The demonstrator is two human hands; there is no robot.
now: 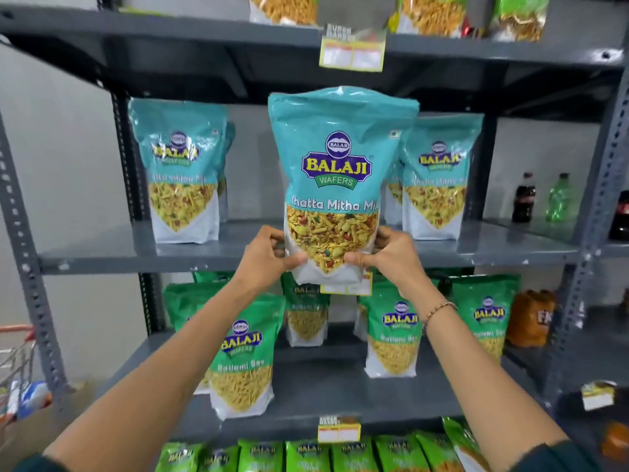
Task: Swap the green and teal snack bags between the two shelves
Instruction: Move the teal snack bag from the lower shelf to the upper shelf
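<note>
A teal Balaji snack bag (335,172) hangs upright in front of the middle shelf (102,253), held by both hands at its lower corners. My left hand (269,255) grips its bottom left, my right hand (388,257) its bottom right. More teal bags stand on that shelf: one at the left (180,172), one at the right (439,178). Several green Balaji bags stand on the shelf below (323,390), among them a near left one (243,356), a right one (394,335) and a far right one (486,315).
Grey metal racking with upright posts (20,233) frames the shelves. Drink bottles (524,199) stand on the rack to the right. Lighter green bags (306,456) fill the lowest shelf. Price tags (352,54) hang from shelf edges. A shopping cart (17,362) sits at lower left.
</note>
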